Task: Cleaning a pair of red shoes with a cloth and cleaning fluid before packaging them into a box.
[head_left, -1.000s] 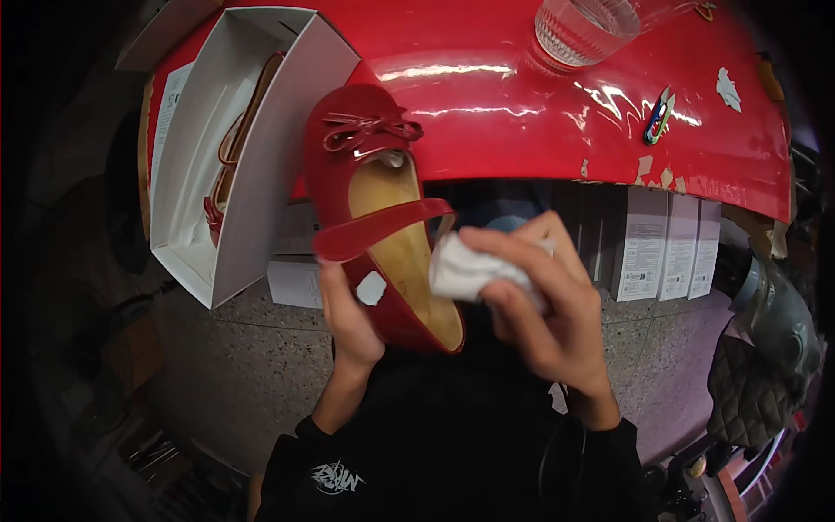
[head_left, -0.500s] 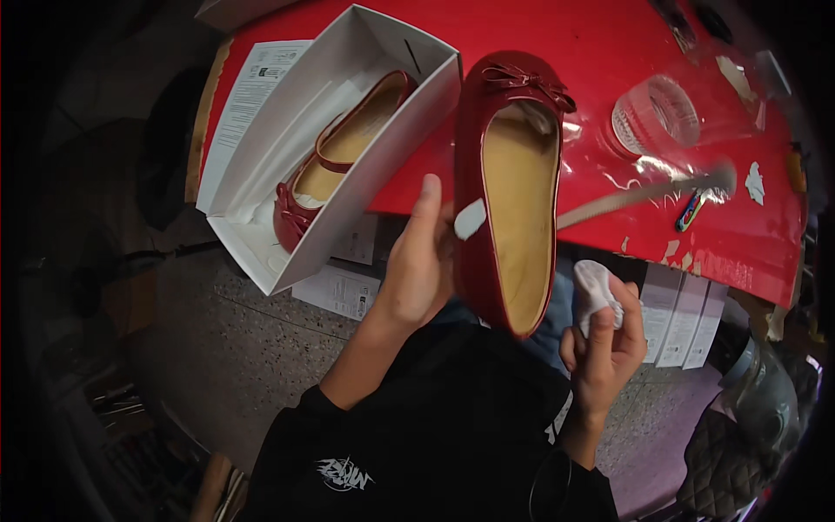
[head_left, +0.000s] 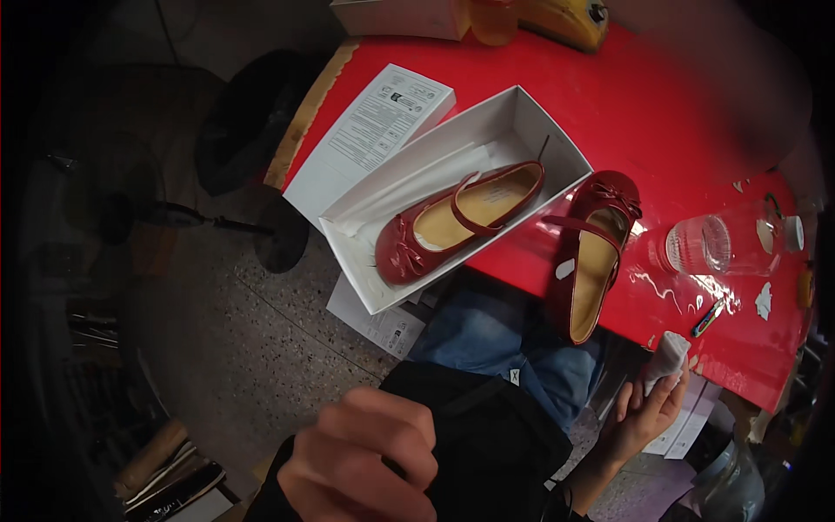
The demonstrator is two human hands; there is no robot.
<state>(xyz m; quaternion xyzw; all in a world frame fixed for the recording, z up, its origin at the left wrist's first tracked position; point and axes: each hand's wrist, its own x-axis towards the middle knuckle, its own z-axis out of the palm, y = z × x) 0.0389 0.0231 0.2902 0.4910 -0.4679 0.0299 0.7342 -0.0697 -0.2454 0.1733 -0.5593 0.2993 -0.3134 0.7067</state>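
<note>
My left hand (head_left: 365, 457) is raised close in front of my dark top, fingers curled into a fist; its palm is hidden. At the lower right, my right hand (head_left: 651, 418) grips a bunched white cloth (head_left: 670, 355) that covers a fingertip. A dark red strapped shoe (head_left: 593, 287) with a bow rests on the red table, its heel jutting past the near edge. On its left side is a pale patch (head_left: 564, 269). Its mate, another dark red shoe (head_left: 409, 246), lies inside an open white shoebox (head_left: 370, 291). Neither hand touches a shoe.
A white printed box lid (head_left: 370, 130) lies left of the shoebox on the red table (head_left: 661, 130). To the right are a clear ribbed cup (head_left: 698, 244), a clear bottle (head_left: 793, 233) and a small coloured tool (head_left: 708, 319). A yellow device (head_left: 565, 26) stands at the back.
My left hand has let go of the shoe and come up toward me as a fist. The shoe now rests on the table edge, its strap across the opening. The view has shifted.
</note>
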